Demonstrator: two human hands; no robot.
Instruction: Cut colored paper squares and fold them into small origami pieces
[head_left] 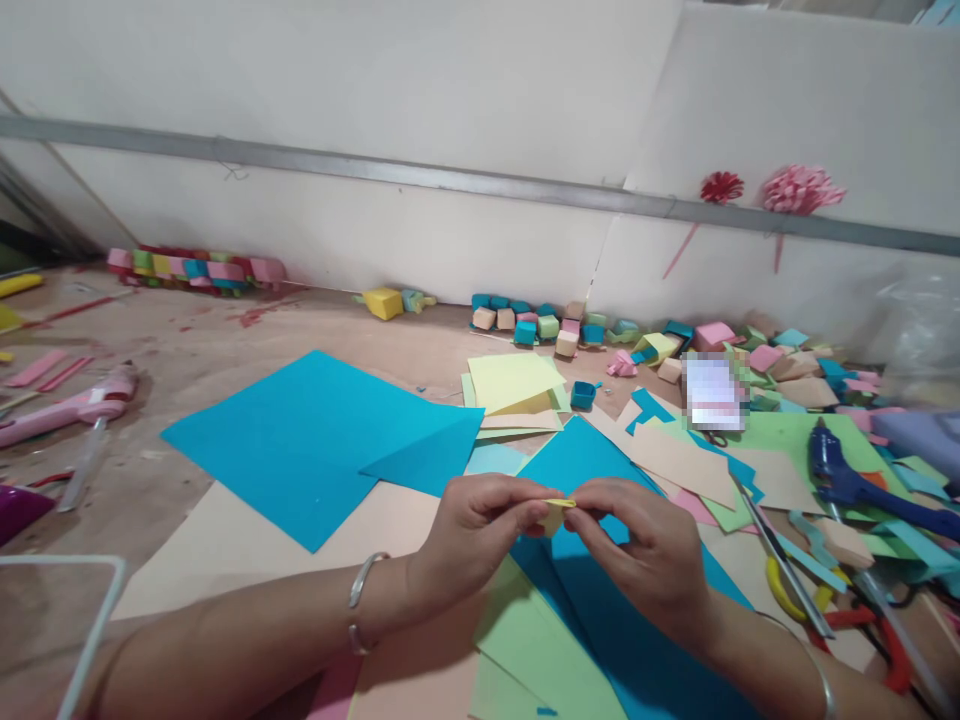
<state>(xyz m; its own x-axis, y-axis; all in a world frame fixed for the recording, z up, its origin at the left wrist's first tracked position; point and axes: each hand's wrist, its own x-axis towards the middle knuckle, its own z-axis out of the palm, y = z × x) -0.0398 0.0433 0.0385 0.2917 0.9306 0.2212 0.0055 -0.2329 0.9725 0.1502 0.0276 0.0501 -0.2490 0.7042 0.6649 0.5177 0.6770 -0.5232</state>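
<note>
A small folded piece of yellow paper is pinched between both hands at the lower middle of the view. My left hand grips its left end with thumb and forefinger. The right end sits between the thumb and fingertips of my right hand. Part of the paper is hidden behind the fingers. Under the hands lie blue paper sheets and light green sheets. A large blue sheet with one corner folded over spreads to the left.
Scissors and a blue glue gun lie at right among paper scraps. A pink glue gun rests at left. Several small paper boxes line the wall. Paper flowers hang on the metal rail.
</note>
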